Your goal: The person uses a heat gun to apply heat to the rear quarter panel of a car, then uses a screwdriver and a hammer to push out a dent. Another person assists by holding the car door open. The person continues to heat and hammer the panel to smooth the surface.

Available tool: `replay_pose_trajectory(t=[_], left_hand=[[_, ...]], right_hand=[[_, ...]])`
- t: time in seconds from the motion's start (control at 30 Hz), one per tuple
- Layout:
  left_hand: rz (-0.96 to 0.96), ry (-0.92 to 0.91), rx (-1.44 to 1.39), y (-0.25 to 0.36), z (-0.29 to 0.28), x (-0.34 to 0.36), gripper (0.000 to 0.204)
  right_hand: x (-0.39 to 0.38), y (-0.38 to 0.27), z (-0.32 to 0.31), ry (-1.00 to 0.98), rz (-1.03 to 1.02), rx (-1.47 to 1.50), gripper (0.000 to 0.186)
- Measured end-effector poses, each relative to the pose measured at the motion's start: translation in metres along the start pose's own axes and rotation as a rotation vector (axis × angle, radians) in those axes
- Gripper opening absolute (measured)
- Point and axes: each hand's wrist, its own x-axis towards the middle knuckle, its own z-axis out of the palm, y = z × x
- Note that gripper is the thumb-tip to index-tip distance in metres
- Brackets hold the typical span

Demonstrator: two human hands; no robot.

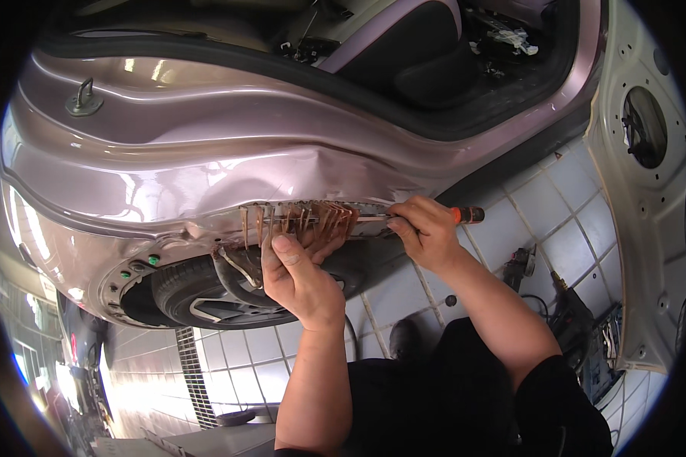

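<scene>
A row of thin copper-coloured metal strips (337, 219) hangs from the wheel arch edge of a pinkish-silver car body panel (229, 171). My left hand (303, 274) is closed at the strips, its thumb in front and fingers reaching behind them. To its right, my right hand (427, 231) grips a screwdriver-like tool with an orange and black handle (469, 215). The handle sticks out to the right of my fist, and its slim metal shaft (373, 218) points left toward the strips. How far the shaft runs among them is hard to see. The panel is creased and dented above my hands.
Below the arch sits the tyre (179, 293), with a dark hose (236, 283) in front. On the tiled floor at right lie an angle grinder (518, 264), a gun-shaped power tool (575, 308) and an open tool case (606, 358). A bare door panel (636, 236) stands at far right.
</scene>
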Motion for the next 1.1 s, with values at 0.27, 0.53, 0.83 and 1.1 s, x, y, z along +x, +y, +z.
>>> replay_pose_trajectory(t=[0.27, 0.53, 0.83, 1.1], left_hand=[[-0.002, -0.037, 0.047, 0.004, 0.001, 0.002, 0.041], [-0.001, -0.025, 0.047, 0.006, 0.006, 0.001, 0.039], [-0.026, -0.004, 0.035, 0.003, 0.008, -0.006, 0.042], [-0.148, -0.037, 0.114, 0.023, -0.023, -0.013, 0.056]], right_hand=[[0.023, 0.012, -0.02, -0.418, 0.221, 0.258, 0.025], [0.042, 0.012, -0.033, -0.75, 0.491, 0.35, 0.032], [0.027, 0.003, -0.035, -0.578, 0.482, 0.332, 0.03], [-0.07, 0.004, -0.068, 0.027, 0.328, 0.039, 0.026]])
